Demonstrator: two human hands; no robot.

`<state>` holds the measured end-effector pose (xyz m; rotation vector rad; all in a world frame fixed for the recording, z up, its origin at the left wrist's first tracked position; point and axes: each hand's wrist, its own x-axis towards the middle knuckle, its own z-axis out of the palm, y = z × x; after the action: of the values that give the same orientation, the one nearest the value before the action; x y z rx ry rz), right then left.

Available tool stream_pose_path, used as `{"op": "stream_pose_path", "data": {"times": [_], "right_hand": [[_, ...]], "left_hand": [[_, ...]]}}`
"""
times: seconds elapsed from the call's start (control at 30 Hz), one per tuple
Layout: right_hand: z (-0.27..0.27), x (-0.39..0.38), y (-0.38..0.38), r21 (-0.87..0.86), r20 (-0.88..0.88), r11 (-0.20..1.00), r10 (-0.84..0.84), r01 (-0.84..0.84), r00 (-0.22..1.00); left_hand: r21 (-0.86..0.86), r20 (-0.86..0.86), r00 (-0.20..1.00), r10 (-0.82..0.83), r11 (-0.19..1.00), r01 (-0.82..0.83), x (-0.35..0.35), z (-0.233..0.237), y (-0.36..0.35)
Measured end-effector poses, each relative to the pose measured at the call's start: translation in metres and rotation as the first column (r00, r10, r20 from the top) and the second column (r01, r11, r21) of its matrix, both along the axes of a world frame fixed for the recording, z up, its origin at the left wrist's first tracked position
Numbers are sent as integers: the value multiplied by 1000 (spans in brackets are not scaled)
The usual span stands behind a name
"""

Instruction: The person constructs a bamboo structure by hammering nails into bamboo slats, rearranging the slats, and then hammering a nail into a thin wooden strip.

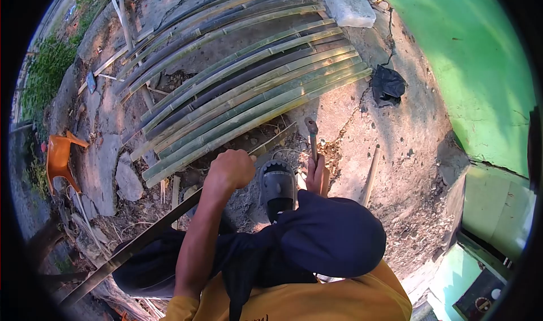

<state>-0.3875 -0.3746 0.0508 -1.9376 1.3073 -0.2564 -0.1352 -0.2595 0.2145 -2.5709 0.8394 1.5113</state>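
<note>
My left hand (231,169) is closed in a fist around a long dark bamboo slat (153,230). The slat slants from the lower left, passes behind my forearm, and its far end shows beyond my fist. In my right hand (318,177) is a hammer (313,140), gripped by its handle with the head pointing up and away from me. Between my two hands sits my foot in a dark clog (278,188). Just beyond my left hand lies a row of bamboo slats (249,100), side by side across crosspieces; the fingers of my right hand are partly hidden.
An orange plastic chair (61,161) lies at the left. A pale, clear-wrapped block (348,5) rests at the slats' far end, with a black plastic bag (388,85) nearby. A wooden stick (371,175) lies right of my right hand. A green wall (481,55) borders the right side.
</note>
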Motion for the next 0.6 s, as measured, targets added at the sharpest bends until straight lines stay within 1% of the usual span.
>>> {"op": "stream_pose_path", "data": {"times": [0.07, 0.17, 0.23, 0.3, 0.33, 0.43, 0.47, 0.5, 0.53, 0.57, 0.6], "right_hand": [[3, 0, 1, 8, 6, 1000, 0, 0, 1000], [4, -1, 0, 21, 5, 1000, -9, 9, 1000], [0, -1, -4, 17, -27, 1000, -10, 11, 1000], [-2, -2, -2, 36, -89, 999, 21, -18, 996], [-2, 0, 0, 39, -87, 999, 23, -20, 996], [5, 10, 7, 34, 113, 999, -14, 10, 994], [-3, 8, 7, 35, 113, 999, -13, 9, 993], [-16, 5, 9, -40, 148, 999, 42, -36, 988], [-24, 3, 10, -119, 178, 990, 95, -74, 980], [-32, 4, 5, -69, -52, 984, 162, -165, 985], [-28, 3, 3, -72, -51, 984, 161, -164, 986]], "left_hand": [[-22, 9, 1000, 21, 1000, -20, -7, 3, -13], [-7, -37, 999, -10, 1000, 10, -7, -4, -40], [-11, 12, 997, -77, 997, 77, -5, -7, -52], [3, 16, 993, -116, 993, 116, -2, -11, -60], [14, 27, 988, -150, 989, 149, 2, -12, -64], [58, 44, 981, -190, 981, 187, 11, -8, -76], [59, 44, 981, -189, 981, 187, 14, -18, -77], [50, 38, 961, -272, 961, 270, 16, -33, -75], [39, 33, 933, -357, 934, 356, 18, -36, -76], [37, 37, 933, -358, 933, 357, 20, -39, -79], [79, 16, 948, -317, 946, 315, 20, -36, -83]]}}
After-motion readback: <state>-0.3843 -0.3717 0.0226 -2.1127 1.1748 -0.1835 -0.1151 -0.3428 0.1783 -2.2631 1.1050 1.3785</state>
